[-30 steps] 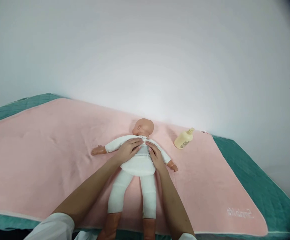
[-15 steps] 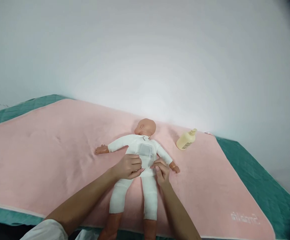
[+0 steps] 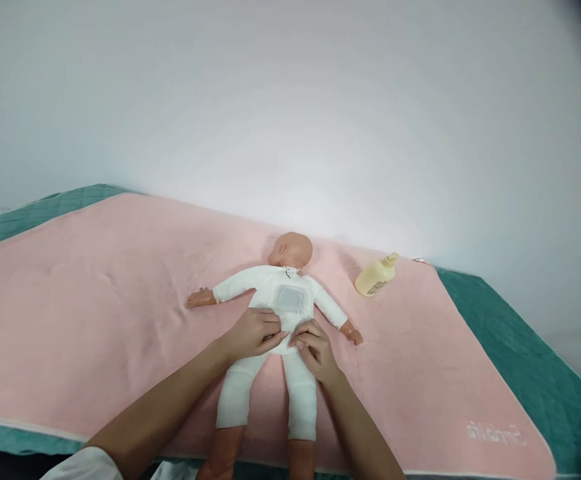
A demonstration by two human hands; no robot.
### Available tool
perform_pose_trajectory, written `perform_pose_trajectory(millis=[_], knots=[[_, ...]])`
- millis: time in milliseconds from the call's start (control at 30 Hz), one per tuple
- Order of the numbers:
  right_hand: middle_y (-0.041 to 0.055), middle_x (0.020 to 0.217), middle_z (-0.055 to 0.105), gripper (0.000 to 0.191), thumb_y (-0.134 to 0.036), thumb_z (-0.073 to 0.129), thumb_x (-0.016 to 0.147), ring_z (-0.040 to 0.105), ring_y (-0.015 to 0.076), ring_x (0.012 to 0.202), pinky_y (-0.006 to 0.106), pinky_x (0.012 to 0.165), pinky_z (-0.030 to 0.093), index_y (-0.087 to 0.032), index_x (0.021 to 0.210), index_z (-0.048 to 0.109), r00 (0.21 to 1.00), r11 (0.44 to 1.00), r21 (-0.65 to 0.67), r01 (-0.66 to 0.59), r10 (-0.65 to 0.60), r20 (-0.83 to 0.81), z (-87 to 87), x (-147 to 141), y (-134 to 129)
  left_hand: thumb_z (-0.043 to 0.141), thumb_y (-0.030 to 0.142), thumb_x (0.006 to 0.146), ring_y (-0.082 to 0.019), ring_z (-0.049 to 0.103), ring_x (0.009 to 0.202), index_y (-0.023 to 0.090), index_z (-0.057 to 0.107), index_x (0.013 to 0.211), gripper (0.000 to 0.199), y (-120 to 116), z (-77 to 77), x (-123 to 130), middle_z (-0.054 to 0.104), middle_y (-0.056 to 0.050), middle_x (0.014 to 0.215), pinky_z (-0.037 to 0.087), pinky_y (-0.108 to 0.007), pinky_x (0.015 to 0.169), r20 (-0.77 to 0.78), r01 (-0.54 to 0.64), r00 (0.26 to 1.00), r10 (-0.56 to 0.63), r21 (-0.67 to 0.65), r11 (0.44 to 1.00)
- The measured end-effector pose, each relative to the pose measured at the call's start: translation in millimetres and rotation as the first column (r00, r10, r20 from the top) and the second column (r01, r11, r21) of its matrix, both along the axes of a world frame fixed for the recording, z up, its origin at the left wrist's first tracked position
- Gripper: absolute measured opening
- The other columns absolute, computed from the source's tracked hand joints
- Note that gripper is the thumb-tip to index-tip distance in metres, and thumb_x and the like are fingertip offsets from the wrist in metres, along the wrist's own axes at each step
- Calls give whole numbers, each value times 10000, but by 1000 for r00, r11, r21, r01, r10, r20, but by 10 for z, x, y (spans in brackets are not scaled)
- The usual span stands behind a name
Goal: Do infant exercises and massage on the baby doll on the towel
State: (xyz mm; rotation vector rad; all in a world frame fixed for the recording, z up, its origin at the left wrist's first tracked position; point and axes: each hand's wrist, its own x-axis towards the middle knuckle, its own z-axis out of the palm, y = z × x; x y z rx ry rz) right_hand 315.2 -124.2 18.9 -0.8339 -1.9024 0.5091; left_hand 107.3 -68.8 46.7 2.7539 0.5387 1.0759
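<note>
One doll [image 3: 287,319], soft-bodied, is lying back-up on the pink mat, directly before the person, its long axis running away from them: legs are pointing nearer, the head [image 3: 294,249] is lying toward the wall. The left hand [image 3: 257,332] and right hand [image 3: 317,352] are hovering over or resting on its lower back, which contact being impossible to tell; neither is sitting clearly nearer. Fingers on both are curling inward, tips gathering narrowly near the midline; whether they are pinching cloth cannot be told. A grey rectangular panel [image 3: 291,298] is lying just beyond the fingertips. Materials: white matte cloth is covering torso, arms and upper legs; smooth, glossy, moulded plastic is forming head, hands and lower legs; a dark thread [image 3: 287,273] is curling at the neck. Surroundings: one pale-yellow pump bottle [image 3: 376,277], rounded, is apparently standing right of the head; the plush pink mat [image 3: 135,280] is wrinkling slightly, overlying a green quilted cover [image 3: 510,340]; a plain pale wall [image 3: 290,113] is rising behind.
</note>
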Motion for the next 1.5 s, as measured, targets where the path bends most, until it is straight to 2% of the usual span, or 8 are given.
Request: perform_pose_trajectory(millis=[200, 300, 467, 600, 733, 933, 1267, 1500], knots=[[61, 825, 642, 263, -313, 492, 974, 589, 195, 819, 362, 744, 488, -233, 865, 718, 1000, 999, -32, 2, -2, 12, -14, -2, 22, 438, 299, 993, -120, 501, 533, 178, 530, 609, 413, 12, -1, 3, 536, 8, 549, 349, -265, 538, -28, -7, 1000, 7, -24, 1000], [57, 811, 637, 264, -307, 496, 973, 586, 193, 804, 358, 732, 483, -233, 855, 720, 1000, 1000, -27, 8, -8, -13, -10, -3, 11, 444, 290, 990, -124, 514, 546, 178, 532, 627, 390, 15, -20, -7, 560, 2, 564, 373, -260, 555, 0, 4, 1000, -4, -34, 999], [59, 836, 648, 265, -302, 489, 972, 595, 195, 811, 360, 721, 486, -236, 883, 729, 992, 998, 25, 62, -59, -111, -17, 9, -35, 420, 215, 982, -138, 537, 586, 179, 557, 689, 326, 13, -6, -40, 622, -28, 626, 422, -268, 575, 186, 99, 978, -96, -6, 995], [85, 958, 675, 302, -350, 447, 980, 618, 231, 925, 421, 804, 497, -239, 986, 728, 984, 988, 64, 144, -135, -119, -35, 27, -44, 419, 216, 980, -167, 599, 729, 174, 631, 833, 262, 21, 58, -60, 689, -60, 767, 479, -309, 687, 283, 133, 950, -131, 9, 991], [83, 1029, 686, 301, -337, 439, 980, 617, 243, 998, 460, 878, 482, -252, 1051, 719, 991, 990, 75, 117, -111, -70, -37, 32, -24, 425, 251, 987, -180, 618, 803, 176, 666, 879, 275, 49, 72, -65, 716, -69, 840, 493, -331, 745, 249, 128, 962, -113, -43, 991], [63, 1018, 704, 277, -279, 454, 981, 622, 228, 980, 439, 863, 469, -271, 1052, 721, 995, 993, 57, 99, -99, -2, -49, 27, 2, 414, 293, 997, -179, 630, 777, 169, 685, 843, 336, 89, 26, -72, 721, -79, 817, 503, -321, 726, 137, 92, 988, -68, -179, 980], [39, 964, 723, 251, -222, 497, 969, 634, 210, 934, 417, 849, 471, -289, 1015, 735, 997, 997, 3, 82, -82, -13, -58, 6, 54, 398, 330, 1004, -168, 629, 693, 181, 675, 742, 410, 112, 20, -64, 667, -53, 686, 507, -294, 669, 67, 42, 997, -29, -200, 979], [41, 943, 722, 263, -234, 490, 975, 630, 209, 911, 415, 836, 481, -295, 1021, 742, 995, 996, 1, 92, -92, -40, -60, -17, 52, 385, 327, 1007, -168, 617, 663, 179, 695, 764, 420, 112, -7, -55, 656, -52, 665, 511, -298, 655, 99, 24, 995, -1, -223, 974]])
